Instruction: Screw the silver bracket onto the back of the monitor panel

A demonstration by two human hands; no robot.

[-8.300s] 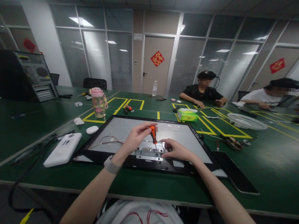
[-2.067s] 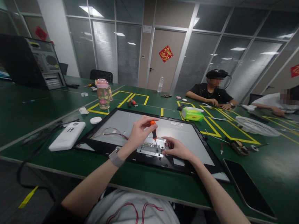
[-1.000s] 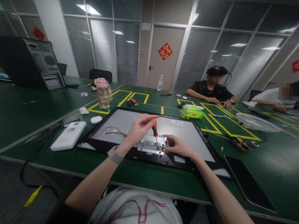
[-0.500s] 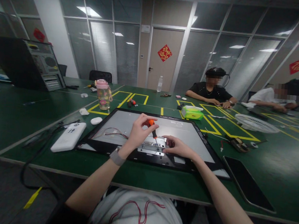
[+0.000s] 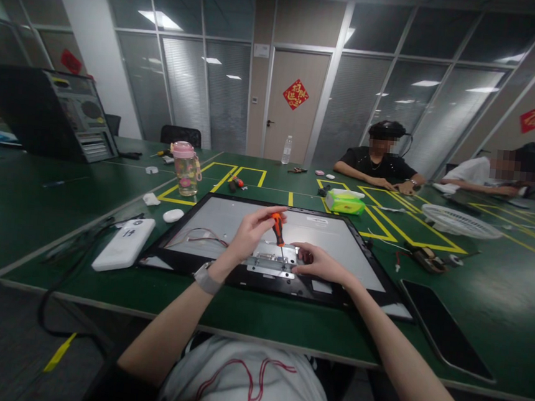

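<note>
An orange-and-black screwdriver (image 5: 278, 229) stands nearly upright, its tip down on a metal bracket (image 5: 266, 264). My left hand (image 5: 251, 233) is closed on its handle, thumb and fingers near the orange top. At the bracket's right end, my right hand (image 5: 322, 264) grips the edge between thumb and curled fingers; some fingertips are hidden. The bracket lies at the near side of a flat display panel (image 5: 219, 212) with a grey back and black frame. Thin cables (image 5: 203, 240) run across the panel, left of the bracket.
Left of the panel are a white power bank (image 5: 124, 244), a white case (image 5: 172, 216) and a pink-lidded bottle (image 5: 186, 171). To the right lie a black phone (image 5: 446, 328) and a green tissue pack (image 5: 345, 201). A computer case (image 5: 45, 115) stands far left; two people sit opposite.
The fingers of my left hand have straightened and shifted on the screwdriver, exposing more of its handle. My right hand stays at the bracket.
</note>
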